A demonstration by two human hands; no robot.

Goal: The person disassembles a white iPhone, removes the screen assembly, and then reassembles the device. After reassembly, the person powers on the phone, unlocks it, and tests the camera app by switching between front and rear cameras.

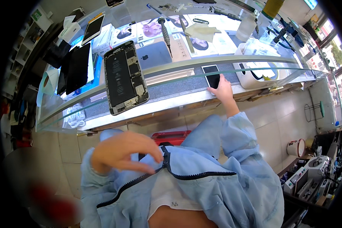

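My right hand reaches to the display case's lower shelf. Its thumb and fingers grip the near end of a white-framed smartphone with a dark screen. Over my lap, my left hand hangs in the air, slightly blurred. Nothing is in it, and its thumb and fingers are apart. An opened smartphone, its battery and inner parts bare, lies on the glass top left of centre. Beyond it, a screwdriver rests with its tip toward me.
The glass edge runs across in front of me, above the shelf. To the right stands a white bin. Dark screen panels and another phone lie at left. Coiled white cables sit at the shelf's left end.
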